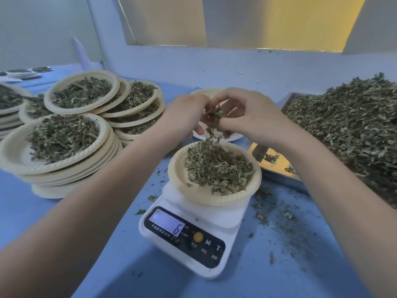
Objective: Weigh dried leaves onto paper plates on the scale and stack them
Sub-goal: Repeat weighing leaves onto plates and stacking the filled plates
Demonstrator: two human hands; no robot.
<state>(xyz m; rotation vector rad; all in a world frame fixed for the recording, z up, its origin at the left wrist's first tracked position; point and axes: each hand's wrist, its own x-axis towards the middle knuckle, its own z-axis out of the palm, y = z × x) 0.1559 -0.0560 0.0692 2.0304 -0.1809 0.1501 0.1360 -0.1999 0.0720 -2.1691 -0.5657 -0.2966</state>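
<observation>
A cream paper plate (pixel 182 168) with a mound of dried leaves (pixel 217 166) stands on the white digital scale (pixel 214 229), whose display (pixel 167 222) reads 6. Just above the plate's far rim, my left hand (pixel 184 112) and my right hand (pixel 247 115) meet, fingers curled round a small clump of dried leaves (pixel 214 116). Bits are falling from the clump toward the plate.
Stacks of filled paper plates (pixel 62 147) crowd the left side of the blue table (pixel 96 244). A metal tray (pixel 277 171) heaped with loose dried leaves (pixel 348 125) sits at the right. Empty plates (pixel 206 92) lie behind my hands. Leaf crumbs litter the table by the scale.
</observation>
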